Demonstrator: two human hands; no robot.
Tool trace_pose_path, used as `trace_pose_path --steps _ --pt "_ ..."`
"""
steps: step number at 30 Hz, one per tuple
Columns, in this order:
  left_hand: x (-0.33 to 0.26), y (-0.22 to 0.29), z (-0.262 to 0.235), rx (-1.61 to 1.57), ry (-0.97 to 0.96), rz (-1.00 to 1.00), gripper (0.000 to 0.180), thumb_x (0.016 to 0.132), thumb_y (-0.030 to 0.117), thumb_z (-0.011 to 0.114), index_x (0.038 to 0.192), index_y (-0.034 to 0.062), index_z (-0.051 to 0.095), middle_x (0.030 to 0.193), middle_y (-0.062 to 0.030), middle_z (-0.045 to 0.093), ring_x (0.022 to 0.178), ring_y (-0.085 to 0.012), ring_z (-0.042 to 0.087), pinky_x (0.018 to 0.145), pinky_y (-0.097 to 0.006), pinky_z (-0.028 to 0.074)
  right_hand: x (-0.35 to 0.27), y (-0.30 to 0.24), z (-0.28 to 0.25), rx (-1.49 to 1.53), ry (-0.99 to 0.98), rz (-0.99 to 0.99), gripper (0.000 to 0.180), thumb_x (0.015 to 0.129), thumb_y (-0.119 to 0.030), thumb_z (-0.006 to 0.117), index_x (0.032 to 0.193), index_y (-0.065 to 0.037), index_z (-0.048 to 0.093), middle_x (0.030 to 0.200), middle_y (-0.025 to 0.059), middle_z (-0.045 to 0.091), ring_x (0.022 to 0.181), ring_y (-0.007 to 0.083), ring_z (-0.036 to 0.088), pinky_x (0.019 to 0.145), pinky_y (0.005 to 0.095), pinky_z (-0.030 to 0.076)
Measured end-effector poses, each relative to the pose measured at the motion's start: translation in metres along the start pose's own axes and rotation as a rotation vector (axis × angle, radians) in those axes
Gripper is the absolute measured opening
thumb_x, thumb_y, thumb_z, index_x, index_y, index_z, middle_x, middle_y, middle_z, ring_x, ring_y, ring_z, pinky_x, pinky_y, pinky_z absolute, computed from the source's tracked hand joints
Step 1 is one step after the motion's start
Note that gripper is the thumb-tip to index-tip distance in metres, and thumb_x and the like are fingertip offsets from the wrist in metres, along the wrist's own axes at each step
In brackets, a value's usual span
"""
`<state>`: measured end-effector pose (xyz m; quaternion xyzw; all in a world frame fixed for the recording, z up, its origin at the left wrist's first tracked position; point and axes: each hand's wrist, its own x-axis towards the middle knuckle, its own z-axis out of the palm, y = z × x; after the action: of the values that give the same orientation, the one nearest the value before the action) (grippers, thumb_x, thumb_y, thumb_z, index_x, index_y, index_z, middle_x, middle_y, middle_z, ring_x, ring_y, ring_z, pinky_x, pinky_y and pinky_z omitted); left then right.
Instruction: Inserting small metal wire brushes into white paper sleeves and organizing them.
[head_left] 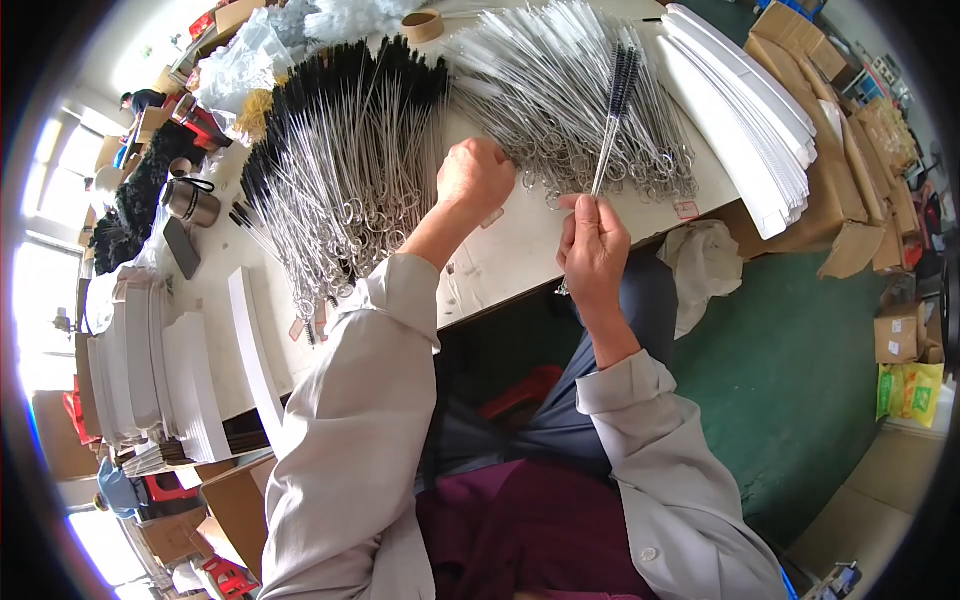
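Note:
My right hand [594, 248] is closed round the wire stems of a few black-bristled wire brushes [622, 85]. Their bristle ends point up and away from me, and loop ends poke out below the fist. Between the two brush piles, my left hand [474, 178] is curled just above the table, at the edge of the white-bristled brushes [545, 90]. Whatever its fingers hold, if anything, is hidden. To its left lies a big heap of black-bristled wire brushes [350, 150], ring ends toward me.
White folded card strips [740, 110] are stacked at the table's right, beside cardboard boxes [850, 190]. More white strips [150, 360] stand at the left. A steel flask [191, 201], a dark phone-like slab [181, 248], a tape roll [422, 25] and clear plastic bags [240, 75] lie farther back.

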<state>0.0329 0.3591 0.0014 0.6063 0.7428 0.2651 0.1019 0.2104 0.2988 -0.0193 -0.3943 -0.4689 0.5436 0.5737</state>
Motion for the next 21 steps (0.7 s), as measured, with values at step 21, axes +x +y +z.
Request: trace_pose_path --steps 21 --pt "0.011 0.010 -0.015 0.081 -0.070 0.205 0.040 0.087 0.025 0.066 0.124 0.0099 0.069 0.102 -0.0209 0.073 0.101 -0.0391 0.069 0.092 -0.047 0.054 -0.005 0.000 0.005 -0.003 -0.011 0.007 0.035 0.111 -0.023 0.046 0.096 0.001 0.066 0.058 -0.0064 0.041 0.049 0.0022 0.035 0.045 0.0232 0.028"
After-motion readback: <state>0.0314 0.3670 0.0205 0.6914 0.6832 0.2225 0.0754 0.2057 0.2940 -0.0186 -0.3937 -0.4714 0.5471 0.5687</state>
